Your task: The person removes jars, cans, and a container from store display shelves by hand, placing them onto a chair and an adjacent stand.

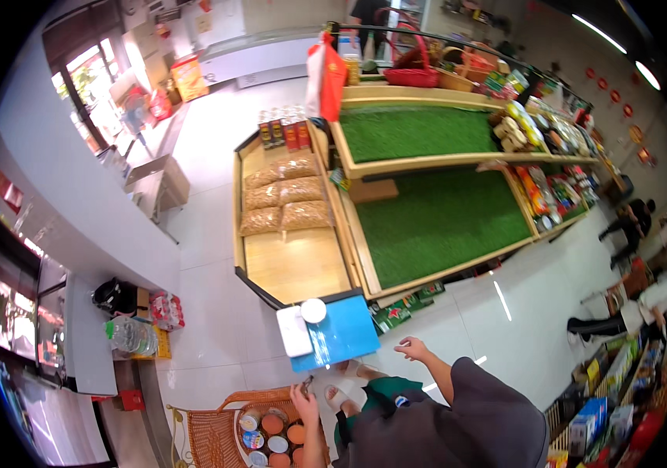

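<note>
My left hand [304, 401] is above the edge of a wicker chair [210, 436], its fingers around a small dark item whose kind I cannot tell. Lidded jars and cans [277, 444] fill the chair's seat. My right hand [411, 349] hangs over the floor with fingers apart and nothing in it, right of a blue board [345, 333]. On that board are a white rectangular item [293, 331] and a round white item [313, 310]. Beyond lies a wooden display bin [292, 269] holding several clear bags of tan goods [304, 215].
A tiered wooden shelf lined with green artificial turf [444, 228] stands ahead, with packaged goods on its right side. Green boxes [395, 316] are on the floor beneath it. A large water bottle [134, 335] stands at left. Several people are at the far right, near stocked shelves [591, 421].
</note>
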The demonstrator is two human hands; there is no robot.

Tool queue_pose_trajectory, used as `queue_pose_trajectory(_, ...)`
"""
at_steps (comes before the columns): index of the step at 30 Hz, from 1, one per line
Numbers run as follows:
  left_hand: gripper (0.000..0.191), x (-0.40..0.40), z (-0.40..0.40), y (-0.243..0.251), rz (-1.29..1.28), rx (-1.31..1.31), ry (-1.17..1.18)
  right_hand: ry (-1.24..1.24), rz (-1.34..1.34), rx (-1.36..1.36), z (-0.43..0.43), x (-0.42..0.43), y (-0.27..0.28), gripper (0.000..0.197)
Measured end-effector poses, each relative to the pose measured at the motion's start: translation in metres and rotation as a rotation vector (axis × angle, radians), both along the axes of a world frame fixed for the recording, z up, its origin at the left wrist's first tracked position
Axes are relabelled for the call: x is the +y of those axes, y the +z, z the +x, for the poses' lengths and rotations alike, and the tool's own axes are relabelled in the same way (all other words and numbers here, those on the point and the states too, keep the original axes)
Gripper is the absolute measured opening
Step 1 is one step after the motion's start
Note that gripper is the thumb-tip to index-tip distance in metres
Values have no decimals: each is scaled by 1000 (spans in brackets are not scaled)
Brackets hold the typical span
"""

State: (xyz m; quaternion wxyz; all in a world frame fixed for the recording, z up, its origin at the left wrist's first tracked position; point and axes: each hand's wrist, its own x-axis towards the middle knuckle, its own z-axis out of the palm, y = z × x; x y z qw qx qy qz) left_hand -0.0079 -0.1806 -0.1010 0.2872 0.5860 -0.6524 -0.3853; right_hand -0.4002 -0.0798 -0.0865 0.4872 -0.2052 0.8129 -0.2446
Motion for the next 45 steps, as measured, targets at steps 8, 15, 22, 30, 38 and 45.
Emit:
queue_pose_trajectory(8,32,69,108,-36,547,-202,33,-444,74,252,24,177,-48,35)
queue_pose_trajectory(15,26,97,92,-47,1142,-516,-136,-665,-202,172,21,219,-35,33)
queue_pose_trajectory(22,33,77,-80,-58,581,-364,-466,-997,-80,-249,-4,371,-42,48)
queue_pose_trajectory(30,38,159,-352,-19,169,-399,-1110,-1510,-185,-369,-18,510,-66,51)
queue_pose_trajectory(38,39,277,-516,17,161,-310,-1599,-2110,-648,-457,17,563,-69,50)
queue_pose_trajectory(45,40,247,-582,-32,291,-427,-1450,-2518,-775,-661,8,562,-94,49)
